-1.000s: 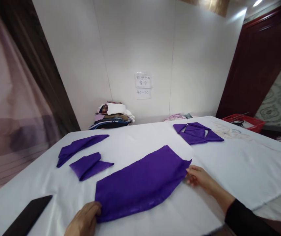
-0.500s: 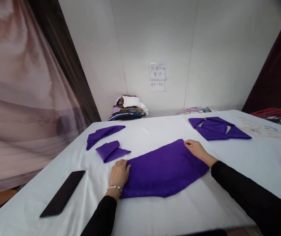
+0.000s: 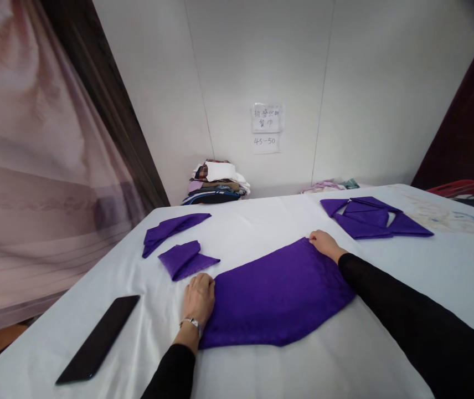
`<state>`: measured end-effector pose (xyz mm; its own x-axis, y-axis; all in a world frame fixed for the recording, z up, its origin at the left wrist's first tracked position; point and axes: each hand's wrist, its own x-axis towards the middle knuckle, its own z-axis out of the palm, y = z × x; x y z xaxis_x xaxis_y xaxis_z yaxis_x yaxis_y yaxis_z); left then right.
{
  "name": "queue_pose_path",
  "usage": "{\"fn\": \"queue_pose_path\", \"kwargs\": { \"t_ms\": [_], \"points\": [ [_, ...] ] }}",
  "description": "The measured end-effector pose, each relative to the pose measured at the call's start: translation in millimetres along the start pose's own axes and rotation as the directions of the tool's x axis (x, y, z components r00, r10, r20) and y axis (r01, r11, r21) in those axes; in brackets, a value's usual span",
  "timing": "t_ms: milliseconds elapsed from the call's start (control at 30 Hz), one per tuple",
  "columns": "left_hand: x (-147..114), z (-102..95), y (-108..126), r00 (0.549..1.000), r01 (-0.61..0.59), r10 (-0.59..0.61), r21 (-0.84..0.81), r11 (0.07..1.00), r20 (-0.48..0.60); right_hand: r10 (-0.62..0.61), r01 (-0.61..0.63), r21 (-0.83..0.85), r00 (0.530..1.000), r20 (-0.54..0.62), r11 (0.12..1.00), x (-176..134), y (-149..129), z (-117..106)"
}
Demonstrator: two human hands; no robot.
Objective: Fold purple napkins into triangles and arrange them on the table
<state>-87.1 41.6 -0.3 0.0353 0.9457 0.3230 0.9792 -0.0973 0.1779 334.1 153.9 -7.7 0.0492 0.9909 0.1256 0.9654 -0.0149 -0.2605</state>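
A purple cloth napkin (image 3: 266, 299) lies on the white tablecloth in front of me, folded over, its far edge straight and its near edge curved. At its far left corner the fingers of my left hand (image 3: 199, 299) are closed on the edge, the fingertips partly hidden. My right hand (image 3: 324, 244) pinches the far right corner between thumb and fingers. Just beyond my left hand lies a small folded purple napkin (image 3: 183, 260), with another folded purple napkin (image 3: 173, 228) behind it. More folded purple cloth (image 3: 365, 217) sits at the back right, beyond my right hand.
A flat black slab-like object (image 3: 99, 338) rests on the tablecloth (image 3: 253, 219) at the left. Piled clothes (image 3: 216, 183) stand against the wall behind the table. A pinkish curtain (image 3: 33, 166) hangs at the left, and a red basket (image 3: 469, 189) is at the far right.
My right hand has drawn in slightly, its fingers now closed on the napkin's far right corner. My left hand's fingers have curled in at the left corner. The view has shifted slightly.
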Motion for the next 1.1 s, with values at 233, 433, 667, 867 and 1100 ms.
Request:
{"fn": "queue_pose_path", "kwargs": {
  "t_ms": [233,433,667,867,1100],
  "points": [
    [-1,6.4,-3,1.0,0.024,-0.025,-0.019,1.0,-0.013,-0.084,0.085,0.016,0.996,-0.018,0.996,-2,-8,6],
    [1,9.3,-2,0.995,0.095,-0.095,0.002,0.996,0.032,-0.117,0.117,0.024,0.993,-0.026,0.993,3,-14,6],
    [0,1.8,0,0.998,0.06,-0.058,-0.102,0.993,0.024,-0.235,0.253,0.078,0.953,-0.19,0.964,-7,-26,-9],
    [-2,6.3,-1,0.996,0.093,-0.094,-0.115,0.989,0.002,-0.215,0.345,0.289,0.891,-0.4,0.893,-27,-35,-38],
    [-10,7.2,2,1.0,0.013,-0.02,-0.281,0.96,-0.022,0.108,0.278,0.851,0.927,-0.359,0.445,-106,-55,-87]
  ]
}}
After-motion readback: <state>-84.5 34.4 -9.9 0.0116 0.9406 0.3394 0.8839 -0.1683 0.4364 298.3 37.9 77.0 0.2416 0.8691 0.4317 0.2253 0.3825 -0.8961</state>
